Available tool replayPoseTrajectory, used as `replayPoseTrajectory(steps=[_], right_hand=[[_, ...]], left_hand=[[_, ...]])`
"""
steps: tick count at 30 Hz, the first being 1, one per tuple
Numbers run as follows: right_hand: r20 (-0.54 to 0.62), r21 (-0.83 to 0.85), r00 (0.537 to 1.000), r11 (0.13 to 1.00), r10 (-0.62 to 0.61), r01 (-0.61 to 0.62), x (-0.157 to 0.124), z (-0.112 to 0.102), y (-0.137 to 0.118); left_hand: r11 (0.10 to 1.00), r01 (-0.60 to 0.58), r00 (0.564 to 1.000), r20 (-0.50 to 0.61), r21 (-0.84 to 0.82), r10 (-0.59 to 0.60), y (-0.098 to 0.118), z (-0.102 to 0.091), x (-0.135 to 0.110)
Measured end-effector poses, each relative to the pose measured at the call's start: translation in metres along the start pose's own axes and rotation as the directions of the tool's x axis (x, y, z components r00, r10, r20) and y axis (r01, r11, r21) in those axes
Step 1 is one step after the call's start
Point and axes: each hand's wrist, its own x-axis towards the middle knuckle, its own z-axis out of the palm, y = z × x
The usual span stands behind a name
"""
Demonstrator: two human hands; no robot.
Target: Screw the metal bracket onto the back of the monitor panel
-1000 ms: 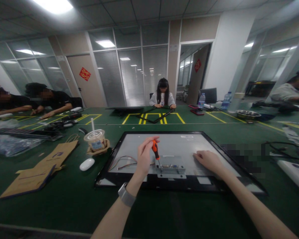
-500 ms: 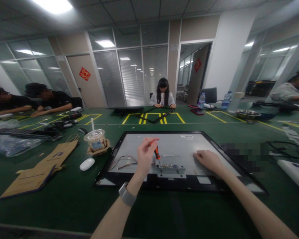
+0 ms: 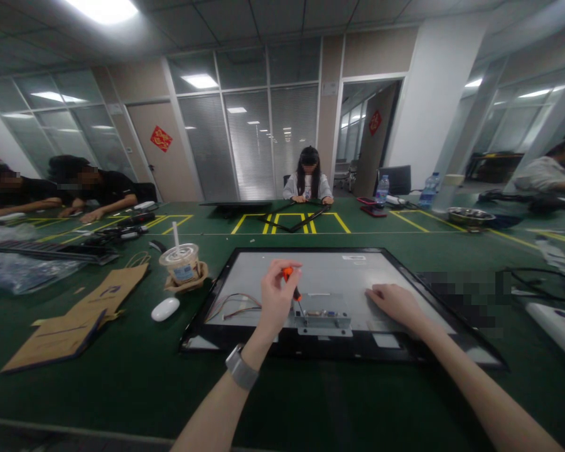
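With a watch on its wrist, my left hand (image 3: 277, 294) pinches the orange and black handle of a screwdriver (image 3: 297, 294). Its shaft points down to the left end of a metal bracket (image 3: 324, 324) that carries several connector ports. The bracket sits at the near side of a flat display panel (image 3: 249, 270) with a black frame, lying back side up. Thin wires (image 3: 238, 304) run left of the bracket. On the panel's right part rests my right hand (image 3: 395, 304), fingers curled under; whether anything is in them is hidden.
Left of the panel are a drink cup (image 3: 181, 263) in a cardboard holder, a white mouse (image 3: 165, 309) and a brown paper bag (image 3: 75, 326). A white device (image 3: 558, 336) and cables lie right. Across the green table (image 3: 207, 402), a person (image 3: 307, 179) holds a black frame.
My left hand's fingers have shifted on the screwdriver handle, and more of its orange end shows. The right hand and panel stay in place.
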Motion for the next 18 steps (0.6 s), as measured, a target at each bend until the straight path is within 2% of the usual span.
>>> replayPoseTrajectory(steps=[8,12,18], right_hand=[[-0.006,0.008,1.0,1.0,-0.005,0.005,-0.002,-0.0036,-0.0018],[-0.007,0.015,1.0,1.0,-0.011,0.011,-0.0009,-0.0019,0.0001],[-0.002,0.013,1.0,1.0,-0.013,0.013,-0.0019,-0.0026,-0.0005]], left_hand=[[0.985,0.043,0.999,-0.002,-0.169,-0.044,-0.0039,0.0001,0.0011],[0.988,0.103,0.995,0.015,-0.117,-0.102,-0.0003,-0.0005,0.0003],[0.991,0.096,0.995,0.024,-0.099,-0.094,0.0027,0.0004,0.0003]])
